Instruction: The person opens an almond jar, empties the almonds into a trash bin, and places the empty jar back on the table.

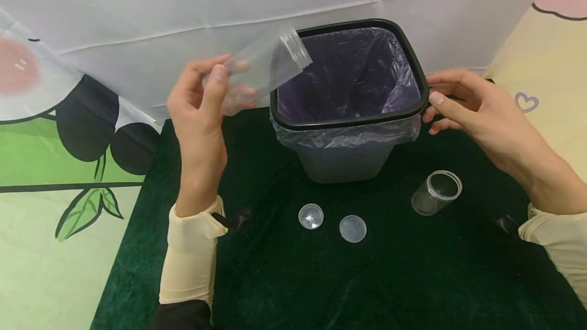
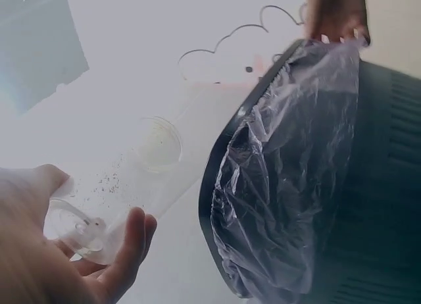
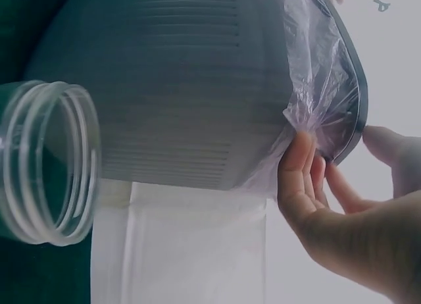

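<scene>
A clear plastic jar (image 1: pixel 266 67) is gripped near its base by my left hand (image 1: pixel 202 90). It lies tilted, its threaded mouth over the left rim of the trash bin (image 1: pixel 348 125). Small dark specks show along the jar's wall in the left wrist view. My right hand (image 1: pixel 477 106) holds the bin's right rim, thumb on the black edge and fingers against the purple bin liner (image 3: pixel 306 100). A second clear jar (image 1: pixel 435 193) stands lidless on the table below that hand. Two round clear lids (image 1: pixel 311 216) lie in front of the bin.
Dark green cloth (image 1: pixel 275 279) covers the table. Behind the bin hangs a white fabric sheet (image 1: pixel 137 4). Cartoon-printed fabric (image 1: pixel 55 167) borders the left side, and more printed fabric is on the right.
</scene>
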`<state>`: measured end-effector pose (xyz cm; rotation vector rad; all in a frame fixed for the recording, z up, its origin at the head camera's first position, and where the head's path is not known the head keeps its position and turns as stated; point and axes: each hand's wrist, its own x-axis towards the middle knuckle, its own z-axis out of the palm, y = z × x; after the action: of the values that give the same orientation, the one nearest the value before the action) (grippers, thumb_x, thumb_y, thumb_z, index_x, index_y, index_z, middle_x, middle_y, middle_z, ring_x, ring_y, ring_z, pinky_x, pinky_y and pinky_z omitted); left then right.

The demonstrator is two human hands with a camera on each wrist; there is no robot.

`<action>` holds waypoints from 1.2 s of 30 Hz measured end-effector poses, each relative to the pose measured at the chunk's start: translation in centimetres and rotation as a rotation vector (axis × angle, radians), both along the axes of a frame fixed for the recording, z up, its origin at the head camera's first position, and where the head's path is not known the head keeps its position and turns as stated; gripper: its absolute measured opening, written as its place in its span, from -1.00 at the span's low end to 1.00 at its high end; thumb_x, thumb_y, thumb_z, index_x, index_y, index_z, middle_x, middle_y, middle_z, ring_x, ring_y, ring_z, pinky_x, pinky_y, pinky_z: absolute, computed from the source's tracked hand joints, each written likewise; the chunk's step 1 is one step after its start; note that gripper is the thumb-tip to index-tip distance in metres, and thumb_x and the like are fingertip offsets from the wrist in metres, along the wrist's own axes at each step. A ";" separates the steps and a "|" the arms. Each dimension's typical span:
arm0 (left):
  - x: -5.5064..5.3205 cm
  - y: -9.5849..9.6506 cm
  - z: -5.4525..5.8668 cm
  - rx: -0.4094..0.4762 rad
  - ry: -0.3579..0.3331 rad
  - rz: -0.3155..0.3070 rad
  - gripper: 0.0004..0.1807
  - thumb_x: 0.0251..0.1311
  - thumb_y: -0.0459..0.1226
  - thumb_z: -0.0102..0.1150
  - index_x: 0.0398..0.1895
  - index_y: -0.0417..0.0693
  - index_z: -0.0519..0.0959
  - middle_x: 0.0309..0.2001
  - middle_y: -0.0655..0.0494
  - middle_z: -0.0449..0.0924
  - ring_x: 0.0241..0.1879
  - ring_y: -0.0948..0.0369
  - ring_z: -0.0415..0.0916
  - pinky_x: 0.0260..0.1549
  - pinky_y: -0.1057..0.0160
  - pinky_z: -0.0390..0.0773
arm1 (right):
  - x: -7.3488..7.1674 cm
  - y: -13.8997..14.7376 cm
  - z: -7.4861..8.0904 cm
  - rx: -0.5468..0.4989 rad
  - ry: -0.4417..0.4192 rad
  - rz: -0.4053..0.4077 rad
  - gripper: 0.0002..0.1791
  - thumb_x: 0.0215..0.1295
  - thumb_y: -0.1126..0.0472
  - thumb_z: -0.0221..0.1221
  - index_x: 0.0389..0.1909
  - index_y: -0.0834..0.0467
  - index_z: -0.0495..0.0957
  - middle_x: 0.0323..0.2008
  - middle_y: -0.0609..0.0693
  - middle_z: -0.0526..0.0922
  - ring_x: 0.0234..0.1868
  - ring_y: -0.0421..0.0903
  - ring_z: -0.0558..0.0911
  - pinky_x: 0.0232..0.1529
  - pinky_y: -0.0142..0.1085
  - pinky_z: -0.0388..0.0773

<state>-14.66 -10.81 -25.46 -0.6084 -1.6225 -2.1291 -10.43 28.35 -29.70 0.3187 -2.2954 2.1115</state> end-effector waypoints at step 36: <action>3.4 -7.4 -11.7 0.424 -0.506 -0.582 -0.30 0.48 -0.42 -0.03 0.63 -0.06 0.07 0.49 -0.10 0.34 0.32 -0.03 0.47 0.35 -0.02 0.54 | 8.2 1.7 -5.5 0.158 0.149 0.198 -0.51 0.47 0.64 -0.07 0.36 0.39 0.37 0.04 0.10 0.62 -0.11 -0.13 0.70 -0.03 -0.47 0.65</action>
<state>-11.25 -18.23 -37.13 -0.4581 -1.2216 -3.1502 -2.21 30.02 -35.22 0.7077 -2.4359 1.9103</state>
